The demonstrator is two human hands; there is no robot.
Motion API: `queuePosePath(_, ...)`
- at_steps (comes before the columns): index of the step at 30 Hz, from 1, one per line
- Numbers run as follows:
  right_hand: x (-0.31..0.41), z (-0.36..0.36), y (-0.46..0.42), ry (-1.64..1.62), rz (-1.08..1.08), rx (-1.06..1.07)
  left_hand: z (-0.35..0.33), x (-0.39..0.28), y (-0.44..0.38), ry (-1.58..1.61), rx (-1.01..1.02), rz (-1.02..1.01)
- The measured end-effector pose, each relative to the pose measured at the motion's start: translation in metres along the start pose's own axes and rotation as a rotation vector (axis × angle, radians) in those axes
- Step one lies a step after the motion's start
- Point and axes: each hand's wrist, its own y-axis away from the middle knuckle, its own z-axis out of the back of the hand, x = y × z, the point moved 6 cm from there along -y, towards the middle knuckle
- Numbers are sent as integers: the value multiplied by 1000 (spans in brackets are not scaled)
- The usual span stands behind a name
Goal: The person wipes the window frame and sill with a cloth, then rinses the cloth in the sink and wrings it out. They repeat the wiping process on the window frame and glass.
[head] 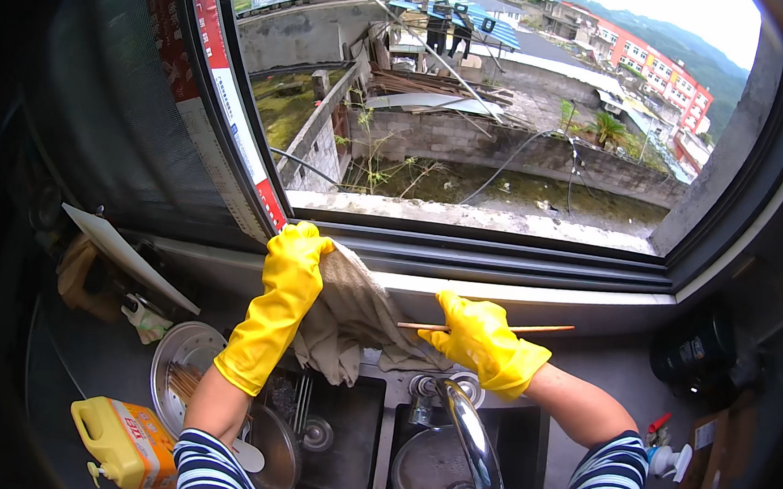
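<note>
Yellow rubber gloves cover both hands. My left hand grips a corner of a beige cloth at the window track, beside the edge of the sliding sash. The cloth hangs from my fist over the sill, its lower end lying behind the sink. To the right, my right hand holds a thin wooden stick, perhaps a chopstick, roughly level in front of the sill. Its tip points left, close to the cloth but apart from it.
Below stand a double sink and a curved chrome faucet. At left are a metal steamer tray with chopsticks and a yellow jug. At right are a dark canister and a pump bottle.
</note>
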Motion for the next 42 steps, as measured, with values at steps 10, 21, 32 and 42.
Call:
queuePosePath(10,-17,-30,29,-584,-203,248,115,-103,-22,233,-254,-306)
queuePosePath(21,-97,133,12,-7,-262,-331,29,-17,-33,377,-171,-99)
queuePosePath(32,-73,102,12,230,-71,-171,-16,7,2,-331,144,50)
queuePosePath(42,-12,80,-34,415,201,155,-28,25,13,-42,145,738)
